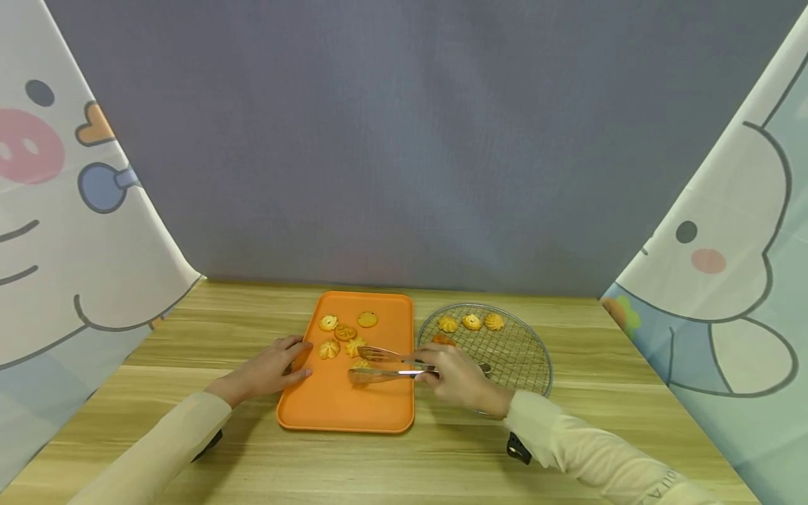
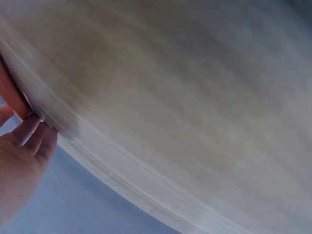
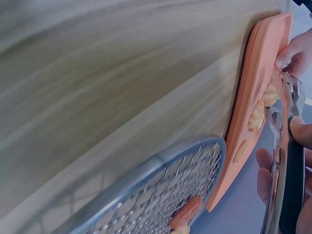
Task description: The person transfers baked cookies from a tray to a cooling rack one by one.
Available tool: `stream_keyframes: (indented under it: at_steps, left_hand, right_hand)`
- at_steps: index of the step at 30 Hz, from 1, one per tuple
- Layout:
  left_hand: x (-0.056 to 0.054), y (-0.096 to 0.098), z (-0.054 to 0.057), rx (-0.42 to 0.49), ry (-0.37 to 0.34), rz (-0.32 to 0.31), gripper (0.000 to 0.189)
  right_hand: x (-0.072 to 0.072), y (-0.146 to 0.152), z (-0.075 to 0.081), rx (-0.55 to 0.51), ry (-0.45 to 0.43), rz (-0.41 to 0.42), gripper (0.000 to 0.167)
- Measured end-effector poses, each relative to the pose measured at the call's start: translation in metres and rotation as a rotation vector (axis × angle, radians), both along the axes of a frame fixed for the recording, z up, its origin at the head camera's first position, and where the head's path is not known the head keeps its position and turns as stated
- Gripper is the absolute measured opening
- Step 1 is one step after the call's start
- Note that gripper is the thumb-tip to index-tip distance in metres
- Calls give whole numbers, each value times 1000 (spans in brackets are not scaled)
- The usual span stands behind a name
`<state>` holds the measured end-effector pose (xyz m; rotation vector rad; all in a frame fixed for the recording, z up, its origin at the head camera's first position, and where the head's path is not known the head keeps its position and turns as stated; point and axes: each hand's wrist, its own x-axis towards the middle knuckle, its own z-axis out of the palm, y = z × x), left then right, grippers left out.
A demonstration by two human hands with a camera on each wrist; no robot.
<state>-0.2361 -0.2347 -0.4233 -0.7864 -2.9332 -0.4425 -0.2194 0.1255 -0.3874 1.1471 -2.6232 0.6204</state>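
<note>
My right hand (image 1: 457,375) grips metal tongs (image 3: 280,161) with dark handle inserts. Their two arms stand apart over the right part of an orange tray (image 1: 334,414), around a yellow piped cookie (image 1: 361,365) that they partly cover. Several more cookies lie on the tray: a ridged one (image 1: 329,348), a star-shaped one (image 1: 355,346), a browner one (image 1: 345,332), a cream-topped one (image 1: 328,322) and a flat round one (image 1: 367,319). At the tray's left rim, my left hand (image 1: 271,368) holds the edge, thumb inside and other fingers along the rim.
Right of the tray stands a round wire rack (image 1: 511,358), partly behind the right hand. Several cookies (image 1: 472,322) lie along its far side, with a browner cookie (image 1: 444,339) near the hand. A grey cloth (image 1: 404,140) hangs behind the wooden table (image 1: 265,466).
</note>
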Motion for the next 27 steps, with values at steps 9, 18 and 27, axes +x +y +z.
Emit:
stream_keyframes:
  at_steps: [9,18,27]
  left_hand:
    - [-1,-1,0,-4,-10,3,54]
    - [-1,-1,-1,1,-18,1,55]
    - [-1,-1,0,11,-32,-3,55]
  right_hand:
    - [-4,19,2,-9,44,-49,31]
    - [-7,41,8,-32,12,-127,37]
    - [-10,64,13,-35,23,-205,34]
